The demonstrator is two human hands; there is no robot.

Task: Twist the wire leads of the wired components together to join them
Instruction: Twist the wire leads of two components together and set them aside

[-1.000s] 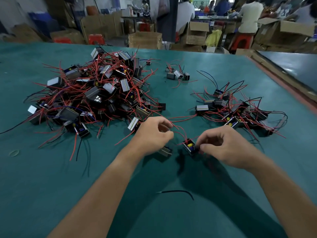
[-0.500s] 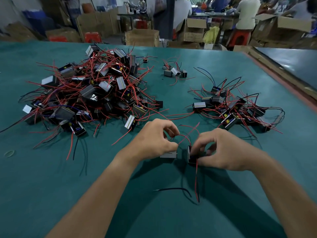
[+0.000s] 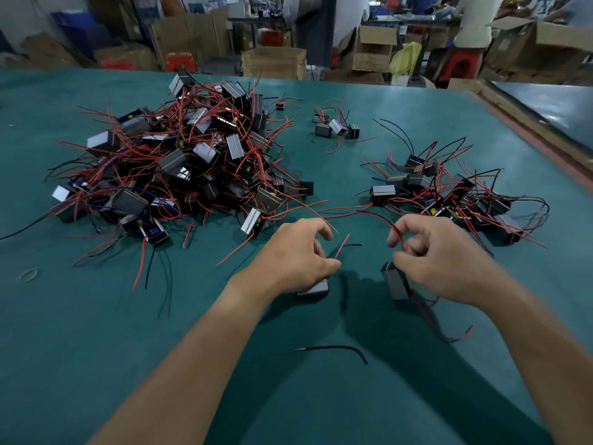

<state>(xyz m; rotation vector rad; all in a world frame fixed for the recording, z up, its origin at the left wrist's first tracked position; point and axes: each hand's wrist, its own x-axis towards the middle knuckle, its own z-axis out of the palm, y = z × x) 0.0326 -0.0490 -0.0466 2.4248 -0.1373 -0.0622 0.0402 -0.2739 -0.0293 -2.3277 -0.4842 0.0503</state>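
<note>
My left hand [image 3: 296,255] holds a small grey-topped component [image 3: 313,289] low against the green table and pinches its short red lead [image 3: 342,245], which sticks up to the right. My right hand [image 3: 439,255] holds a second dark block component [image 3: 395,281] tilted on end and pinches a curved red lead [image 3: 393,228] between thumb and forefinger. More red leads trail from that block down to the right. The two hands are a hand's width apart and the two leads do not touch.
A big heap of components with red and black wires [image 3: 179,165] lies far left. A smaller heap [image 3: 449,194] lies right, and a few more components [image 3: 337,126] at the back. A loose black wire [image 3: 333,350] lies near me, a rubber band [image 3: 28,274] at left.
My hands have drawn apart, each taking its component along. The red leads that looped together between the hands are now separate, and the right-hand block has tipped up on end.
</note>
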